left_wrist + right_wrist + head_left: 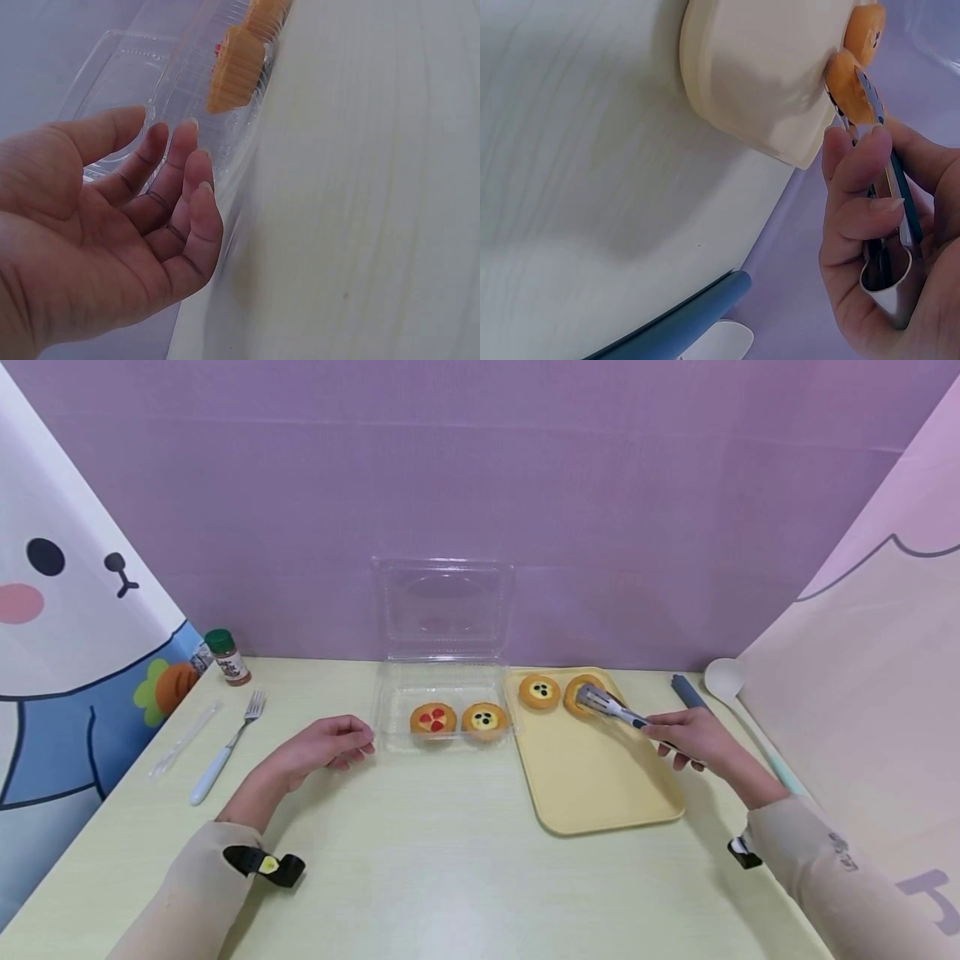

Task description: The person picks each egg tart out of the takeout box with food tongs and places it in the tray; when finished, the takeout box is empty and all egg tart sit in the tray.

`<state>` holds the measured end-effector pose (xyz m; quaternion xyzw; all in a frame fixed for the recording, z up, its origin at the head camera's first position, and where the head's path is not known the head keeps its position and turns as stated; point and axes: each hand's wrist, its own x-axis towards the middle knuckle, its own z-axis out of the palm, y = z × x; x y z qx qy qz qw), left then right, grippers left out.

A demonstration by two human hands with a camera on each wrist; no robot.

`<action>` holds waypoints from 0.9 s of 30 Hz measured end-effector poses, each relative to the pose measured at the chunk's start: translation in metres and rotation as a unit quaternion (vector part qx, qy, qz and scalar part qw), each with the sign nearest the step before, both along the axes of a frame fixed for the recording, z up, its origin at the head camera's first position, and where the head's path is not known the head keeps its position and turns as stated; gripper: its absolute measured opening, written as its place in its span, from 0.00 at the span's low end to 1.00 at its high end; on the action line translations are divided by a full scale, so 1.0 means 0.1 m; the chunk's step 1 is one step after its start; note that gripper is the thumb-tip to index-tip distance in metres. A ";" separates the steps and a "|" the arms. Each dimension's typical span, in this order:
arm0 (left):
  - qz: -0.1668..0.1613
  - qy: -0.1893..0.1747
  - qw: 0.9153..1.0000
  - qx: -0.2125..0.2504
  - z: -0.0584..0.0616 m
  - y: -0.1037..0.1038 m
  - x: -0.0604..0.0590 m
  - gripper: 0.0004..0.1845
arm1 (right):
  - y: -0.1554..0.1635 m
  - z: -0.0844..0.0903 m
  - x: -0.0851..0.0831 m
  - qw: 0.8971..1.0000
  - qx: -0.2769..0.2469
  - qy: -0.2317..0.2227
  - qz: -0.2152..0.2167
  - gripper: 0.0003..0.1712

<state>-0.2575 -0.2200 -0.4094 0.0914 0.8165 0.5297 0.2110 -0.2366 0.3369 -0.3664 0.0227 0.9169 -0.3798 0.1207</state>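
Observation:
My right hand (693, 737) grips metal tongs (892, 289) with dark handle strips. The tong tips straddle an egg tart (847, 84) at the tray's far end, one on each side of it. Beside it on the yellow tray (592, 785) sits another tart (539, 692) with dark dots on top. A clear plastic box (442, 672) stands with its lid raised, left of the tray. Inside are a tart with red pieces (432, 719) and one with dark dots (484, 720). Near the box's left side, my left hand (112, 232) holds nothing, fingers loosely bent.
On the left lie a fork (225, 758) with a pale blue handle and a clear wrapped strip (183, 739). A green-capped jar (228, 657) stands at the back left. Right of the tray are a dark blue handle (697, 319) and a white spoon (726, 678).

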 end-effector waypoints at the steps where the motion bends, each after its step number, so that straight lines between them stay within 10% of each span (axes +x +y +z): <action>1: -0.001 0.001 1.000 0.000 0.00 0.00 0.00 0.22 | 0.00 0.00 0.00 1.000 0.003 -0.001 0.001 0.33; 27: 0.003 -0.003 1.000 -0.001 -0.02 -0.01 -0.01 0.22 | -0.01 0.01 -0.03 1.000 0.006 0.002 0.013 0.33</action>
